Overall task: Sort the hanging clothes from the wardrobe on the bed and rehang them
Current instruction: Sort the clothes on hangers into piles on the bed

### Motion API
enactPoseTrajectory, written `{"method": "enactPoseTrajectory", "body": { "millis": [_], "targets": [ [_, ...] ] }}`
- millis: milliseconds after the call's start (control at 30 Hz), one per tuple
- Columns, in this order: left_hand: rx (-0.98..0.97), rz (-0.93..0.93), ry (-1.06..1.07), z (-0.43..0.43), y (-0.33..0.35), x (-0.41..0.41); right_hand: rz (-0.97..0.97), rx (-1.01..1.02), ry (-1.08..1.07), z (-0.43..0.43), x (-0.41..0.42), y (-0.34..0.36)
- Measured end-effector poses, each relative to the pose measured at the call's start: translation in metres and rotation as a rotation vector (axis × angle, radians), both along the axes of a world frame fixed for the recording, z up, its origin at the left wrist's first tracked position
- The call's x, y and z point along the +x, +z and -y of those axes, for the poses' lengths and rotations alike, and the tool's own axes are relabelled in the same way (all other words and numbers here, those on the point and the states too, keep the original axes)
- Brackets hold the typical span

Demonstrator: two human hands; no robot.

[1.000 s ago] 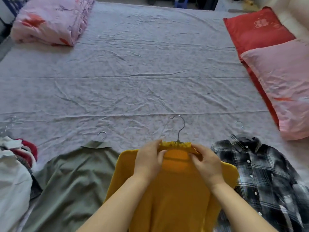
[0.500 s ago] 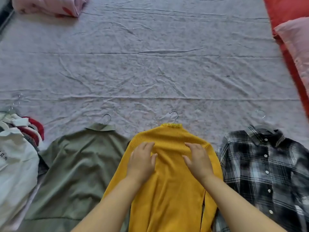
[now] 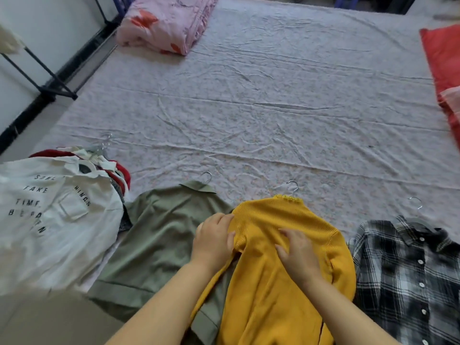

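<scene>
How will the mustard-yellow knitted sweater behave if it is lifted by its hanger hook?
Probably floppy: the mustard-yellow ribbed knit sweater folds where the left hand grips its shoulder. It looks thin, so likely light. The silver wire hanger hook should stay stiff, but the knit could slip off sideways.

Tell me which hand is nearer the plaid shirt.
Right. The right hand rests on the yellow sweater, short of the plaid shirt; the left hand grips the sweater's far shoulder.
</scene>
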State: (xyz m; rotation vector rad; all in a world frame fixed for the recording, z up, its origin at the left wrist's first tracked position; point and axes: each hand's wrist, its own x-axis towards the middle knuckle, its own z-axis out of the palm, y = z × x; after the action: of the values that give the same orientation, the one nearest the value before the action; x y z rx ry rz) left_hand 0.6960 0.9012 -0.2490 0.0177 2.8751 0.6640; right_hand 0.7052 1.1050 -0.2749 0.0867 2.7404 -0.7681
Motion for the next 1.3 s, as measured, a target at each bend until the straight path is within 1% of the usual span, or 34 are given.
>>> {"method": "enactPoseTrajectory", "body": {
  "millis": [167, 300, 467, 633, 767, 867, 1000, 1167, 1300],
  "targets": [
    [-0.051, -0.05, 0.046, 0.073, 0.021, 0.029, -0.034, -0.006, 0.067, 0.073, 0.008, 0.031],
    [-0.078, -0.052, 0.056, 0.148, 0.033, 0.056, -0.064, 0.022, 0.125, 0.147, 0.026, 0.047],
    [-0.114, -0.056, 0.081, 0.27, 0.043, 0.099, -0.084, 0.018, 0.2, 0.266, 0.056, 0.056],
    [-0.184, -0.055, 0.193, 0.389, 0.056, 0.135, -0.04, -0.001, 0.319, 0.392, 0.072, 0.06],
    [-0.185, -0.019, 0.279, 0.462, 0.061, 0.147, -0.025, -0.02, 0.395, 0.473, 0.071, 0.064],
    [-0.175, -0.011, 0.318, 0.502, 0.06, 0.139, -0.013, -0.026, 0.429, 0.516, 0.057, 0.06],
    [-0.187, 0.022, 0.31, 0.541, 0.047, 0.114, 0.007, 0.004, 0.471, 0.56, 0.021, 0.044],
    [-0.206, 0.078, 0.297, 0.587, 0.027, 0.048, 0.053, 0.014, 0.46, 0.621, -0.054, 0.012],
    [-0.176, 0.164, 0.275, 0.614, 0.011, -0.007, 0.132, 0.042, 0.412, 0.653, -0.113, -0.014]
  ]
}}
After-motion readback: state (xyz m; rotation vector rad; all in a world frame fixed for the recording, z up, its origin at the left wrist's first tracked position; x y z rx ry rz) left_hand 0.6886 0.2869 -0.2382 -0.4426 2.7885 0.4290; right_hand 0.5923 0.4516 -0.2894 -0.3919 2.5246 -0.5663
